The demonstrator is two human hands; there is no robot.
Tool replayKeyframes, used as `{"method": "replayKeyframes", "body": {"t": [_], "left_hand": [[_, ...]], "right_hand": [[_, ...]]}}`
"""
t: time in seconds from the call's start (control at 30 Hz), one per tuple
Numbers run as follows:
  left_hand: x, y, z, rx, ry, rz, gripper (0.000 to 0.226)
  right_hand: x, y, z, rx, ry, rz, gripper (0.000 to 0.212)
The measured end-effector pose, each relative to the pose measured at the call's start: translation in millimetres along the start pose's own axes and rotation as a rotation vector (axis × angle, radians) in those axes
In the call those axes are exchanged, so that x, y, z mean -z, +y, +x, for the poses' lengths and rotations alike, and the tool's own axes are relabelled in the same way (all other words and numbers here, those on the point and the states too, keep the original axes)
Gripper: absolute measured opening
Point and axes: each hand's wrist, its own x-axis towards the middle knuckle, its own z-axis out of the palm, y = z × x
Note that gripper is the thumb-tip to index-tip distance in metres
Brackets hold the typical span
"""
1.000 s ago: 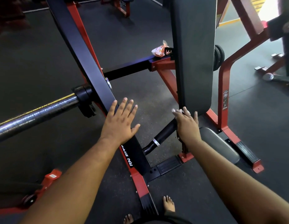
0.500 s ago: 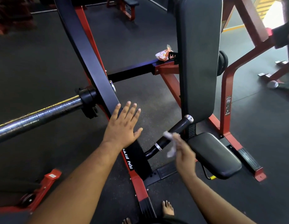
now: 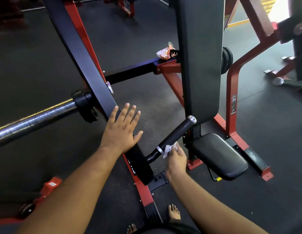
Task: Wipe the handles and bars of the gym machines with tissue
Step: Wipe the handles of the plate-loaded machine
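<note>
- Change: one second back, the right hand (image 3: 176,159) sat at the upper end of the black handle (image 3: 176,134), under the lower edge of the back pad (image 3: 200,54). It now sits at the lower end, just beside the silver collar (image 3: 159,149).
- Change: the tissue (image 3: 169,148) has travelled down the handle with that hand. It is now pressed against the handle's lower section, bunched and white.
- Meaning for the task: one stroke along the length of this handle appears complete or nearly so. The far side of the handle is hidden, so coverage there cannot be confirmed.
- Remaining work, as a judgement: the steel bar (image 3: 33,120) at left and the other machine parts show no tissue contact at this moment.
- Left hand (image 3: 122,130): unchanged in position. Its grip is spread, fingers straight and fanned, palm resting flat on the black upright beam (image 3: 89,68). It holds nothing and appears to serve as a brace.
- Right hand pose: forearm reaches forward and down, back of the hand toward the camera. Its grip is closed, fingers pinching the tissue against the handle.
- Seat pad (image 3: 217,156): lies just to the right of the right hand, not touched.
</note>
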Motion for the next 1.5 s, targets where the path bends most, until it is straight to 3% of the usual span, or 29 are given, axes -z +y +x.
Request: {"method": "replayKeyframes", "body": {"t": [0.1,0.17,0.23,0.37,0.43,0.53,0.67,0.73,0.8,0.9,0.97,1.13,1.27,1.37,1.5], "left_hand": [[0,1,0,0.001,-0.005,0.002,0.080],[0,1,0,0.003,-0.007,0.005,0.080],[0,1,1,0.001,-0.013,0.009,0.080],[1,1,0,0.010,-0.013,0.010,0.079],[2,1,0,0.011,-0.022,0.014,0.079],[2,1,-1,0.015,-0.020,0.016,0.079],[3,2,-1,0.016,-0.015,0.020,0.079],[2,3,-1,0.020,-0.017,0.027,0.079],[1,4,-1,0.029,-0.021,0.030,0.078],[0,5,0,0.051,-0.007,0.029,0.077],[1,7,-1,0.066,-0.002,0.023,0.077],[-1,13,-5,0.126,0.006,0.009,0.074],[-9,22,-14,0.171,0.045,-0.048,0.078],[-14,43,-30,0.209,0.071,-0.098,0.079],[-23,67,-54,0.254,0.067,-0.134,0.077]], "right_hand": [[18,6,-26,-0.080,-0.133,-0.110,0.027],[25,-19,-24,-0.086,-0.012,-0.078,0.016],[30,-53,-1,-0.005,0.143,-0.014,0.022],[10,-88,48,0.104,0.142,0.144,0.022],[4,-73,57,0.087,0.174,0.063,0.033],[0,-32,34,0.028,0.134,-0.110,0.034],[26,-1,5,-0.058,-0.086,-0.276,0.033],[44,-21,-2,0.125,-0.161,-0.538,0.030],[60,-55,6,0.466,-0.076,-0.764,0.024],[68,-97,44,0.960,-0.009,-1.046,0.047],[65,-100,78,1.111,-0.068,-1.356,0.064],[67,-52,82,1.289,-0.088,-1.603,0.086],[65,-14,53,1.407,-0.362,-1.668,0.095],[64,-30,50,1.463,-0.528,-1.554,0.083],[58,-89,85,1.261,-0.236,-1.465,0.069]]}}
